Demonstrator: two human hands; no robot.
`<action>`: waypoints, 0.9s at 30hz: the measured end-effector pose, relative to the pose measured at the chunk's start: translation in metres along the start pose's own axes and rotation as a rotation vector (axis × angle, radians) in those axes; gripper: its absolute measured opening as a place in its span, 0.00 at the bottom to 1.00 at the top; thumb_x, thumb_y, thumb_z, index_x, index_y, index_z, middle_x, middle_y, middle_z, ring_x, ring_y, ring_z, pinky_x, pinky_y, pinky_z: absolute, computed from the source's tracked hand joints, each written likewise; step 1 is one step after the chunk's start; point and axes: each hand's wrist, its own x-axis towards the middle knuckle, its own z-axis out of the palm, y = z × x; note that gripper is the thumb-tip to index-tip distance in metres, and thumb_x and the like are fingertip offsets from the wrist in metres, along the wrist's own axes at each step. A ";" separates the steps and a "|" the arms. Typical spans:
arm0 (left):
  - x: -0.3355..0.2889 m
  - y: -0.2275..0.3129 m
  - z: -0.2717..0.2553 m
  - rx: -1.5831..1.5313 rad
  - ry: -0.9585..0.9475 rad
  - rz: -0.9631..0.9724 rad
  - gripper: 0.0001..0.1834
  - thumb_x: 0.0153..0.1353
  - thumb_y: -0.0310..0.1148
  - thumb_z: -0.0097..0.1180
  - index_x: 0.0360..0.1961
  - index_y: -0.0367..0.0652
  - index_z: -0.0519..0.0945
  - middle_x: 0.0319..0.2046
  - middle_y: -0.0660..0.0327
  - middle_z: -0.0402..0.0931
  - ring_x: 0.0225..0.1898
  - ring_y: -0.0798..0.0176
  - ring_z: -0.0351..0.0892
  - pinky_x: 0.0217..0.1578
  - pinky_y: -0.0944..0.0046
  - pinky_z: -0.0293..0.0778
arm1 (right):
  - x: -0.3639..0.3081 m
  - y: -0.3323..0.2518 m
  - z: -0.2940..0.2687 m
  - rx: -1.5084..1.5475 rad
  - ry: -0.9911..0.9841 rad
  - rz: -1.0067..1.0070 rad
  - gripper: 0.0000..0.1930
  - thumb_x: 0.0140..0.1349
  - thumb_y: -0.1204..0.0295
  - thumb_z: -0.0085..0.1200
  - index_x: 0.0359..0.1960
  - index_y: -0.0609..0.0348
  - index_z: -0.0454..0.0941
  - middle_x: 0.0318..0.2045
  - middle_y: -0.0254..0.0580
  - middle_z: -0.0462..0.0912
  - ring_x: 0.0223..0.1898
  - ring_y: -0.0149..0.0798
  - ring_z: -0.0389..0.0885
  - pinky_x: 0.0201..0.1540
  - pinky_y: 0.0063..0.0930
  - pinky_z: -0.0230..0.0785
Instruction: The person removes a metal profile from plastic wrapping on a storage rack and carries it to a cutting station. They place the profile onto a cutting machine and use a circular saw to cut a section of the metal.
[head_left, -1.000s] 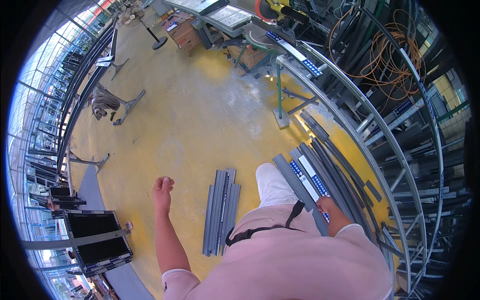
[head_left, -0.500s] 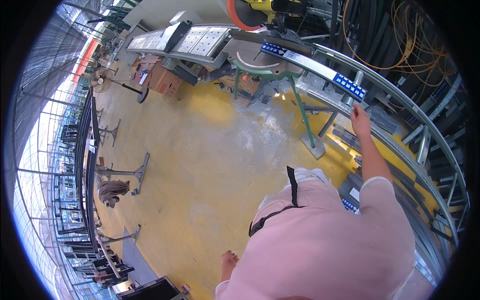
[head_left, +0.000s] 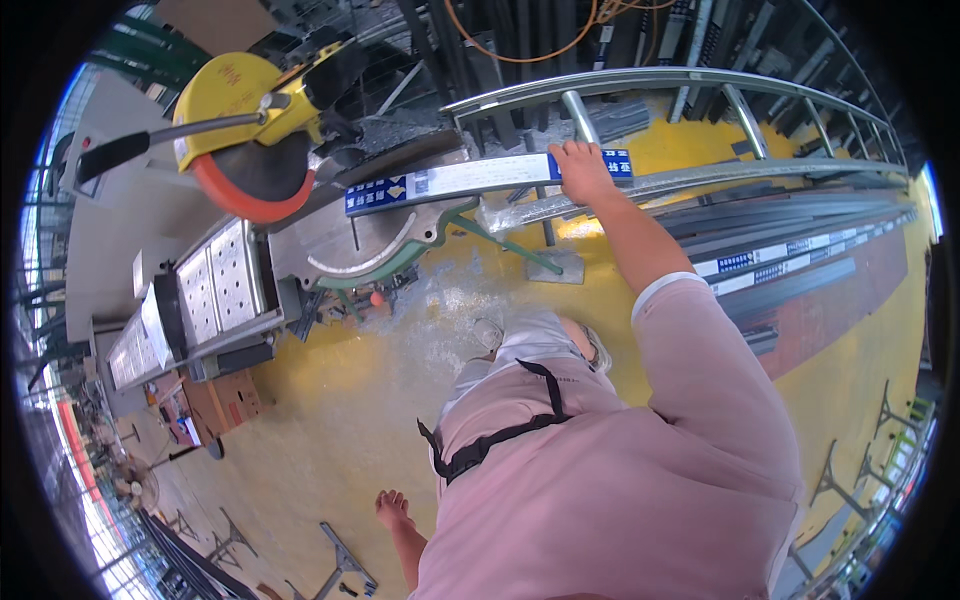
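Note:
A short length of metal profile (head_left: 480,178), covered in white and blue film, lies across the saw table and the roller stand beside it. My right hand (head_left: 583,172) is closed over it near its right end, fingers on top. At my left side hangs my left hand (head_left: 393,508), holding nothing, its fingers loosely apart. The yellow cut-off saw (head_left: 235,105), with an orange guard around its dark disc, stands raised to the left of the profile. Its round green-edged table (head_left: 370,240) carries the profile's left end.
A metal roller rack (head_left: 690,80) runs off to the right. Several long profiles (head_left: 790,240) lie on the floor below it. On the left is a perforated metal bench (head_left: 215,280), with a cardboard box (head_left: 225,400) underneath. Metal stands (head_left: 345,560) are on the floor behind me.
My view has turned right and come nearer the saw. My right hand has gone from beside the rack onto the profile. The left hand still hangs at my side.

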 end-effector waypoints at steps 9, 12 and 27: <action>0.042 0.262 0.290 0.780 -0.846 0.458 0.16 0.70 0.40 0.50 0.54 0.46 0.74 0.38 0.61 0.81 0.38 0.65 0.80 0.37 0.64 0.74 | -0.329 0.006 -0.058 0.152 0.171 0.601 0.39 0.42 0.70 0.68 0.62 0.54 0.69 0.51 0.45 0.75 0.58 0.49 0.70 0.64 0.45 0.56; 0.029 0.210 0.376 1.107 -1.104 0.497 0.16 0.63 0.38 0.55 0.50 0.46 0.77 0.35 0.61 0.81 0.34 0.68 0.80 0.30 0.64 0.74 | -0.429 -0.052 -0.026 0.251 0.090 1.150 0.38 0.45 0.67 0.67 0.62 0.55 0.68 0.51 0.48 0.75 0.58 0.52 0.70 0.64 0.47 0.56; -0.162 0.183 0.441 1.301 -1.065 0.773 0.15 0.64 0.32 0.54 0.49 0.37 0.76 0.33 0.60 0.80 0.32 0.67 0.77 0.31 0.67 0.73 | -0.639 0.004 0.151 1.069 0.491 2.470 0.47 0.46 0.57 0.70 0.65 0.72 0.62 0.55 0.67 0.77 0.58 0.57 0.77 0.60 0.40 0.69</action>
